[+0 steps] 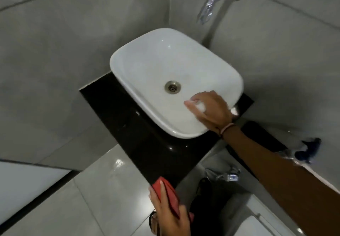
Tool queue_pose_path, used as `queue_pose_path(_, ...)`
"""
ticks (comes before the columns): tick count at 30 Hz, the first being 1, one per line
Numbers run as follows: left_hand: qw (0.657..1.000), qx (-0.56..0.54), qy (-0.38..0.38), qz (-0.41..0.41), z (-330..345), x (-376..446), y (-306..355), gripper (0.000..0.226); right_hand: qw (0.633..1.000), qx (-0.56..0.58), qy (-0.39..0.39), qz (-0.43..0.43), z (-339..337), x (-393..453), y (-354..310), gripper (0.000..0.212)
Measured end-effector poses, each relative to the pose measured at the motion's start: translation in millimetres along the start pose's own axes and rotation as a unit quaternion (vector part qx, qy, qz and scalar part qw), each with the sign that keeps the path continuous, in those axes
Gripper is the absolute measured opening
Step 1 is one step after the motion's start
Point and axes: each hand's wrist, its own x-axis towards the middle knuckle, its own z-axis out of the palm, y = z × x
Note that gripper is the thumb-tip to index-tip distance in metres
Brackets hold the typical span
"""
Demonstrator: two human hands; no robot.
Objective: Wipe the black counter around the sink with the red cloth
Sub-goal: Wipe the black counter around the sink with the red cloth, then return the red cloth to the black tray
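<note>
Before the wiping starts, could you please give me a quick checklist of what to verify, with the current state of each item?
1. Red cloth in left hand: ok.
2. Cloth touching black counter: not ok, held just off its near corner.
3. Right hand clear of the wiping path: not ok, it rests in the sink, holding something small and white.
4. Counter's visible part free of objects: ok.
5. Counter behind sink: cannot tell, hidden.

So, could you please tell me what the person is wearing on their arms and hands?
Both arms are bare, with no sleeves or gloves in view. The right hand has thin bands at its wrist, one pale and one dark. The left hand shows nothing worn on it.
</note>
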Motion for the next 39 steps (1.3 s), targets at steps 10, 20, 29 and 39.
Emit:
queue_pose_path(10, 0.949, -0.003, -0.219, 0.225, 44, 18, 110, 0.107, 0.682, 0.608, 0.149, 0.378, -40, -134, 17, 0.055)
queue_pose_path(20, 0.92, 0.146, -0.34, 0.129, 196, 73, 109, 0.069, 0.46, 0.748, 0.15, 0.454, -20, -189, 125, 0.055)
queue_pose_path(29, 0.907, 0.179, -0.381, 0.012, 294, 131, 122, 0.034, 0.589, 0.561, 0.109, 0.571, 17, -143, 219, 0.037)
queue_pose_path(39, 0.817, 0.223, -0.523, 0.093, 272, 131, 112, 0.051, 0.747, 0.338, -0.008, 0.573, 8, -143, 237, 0.046)
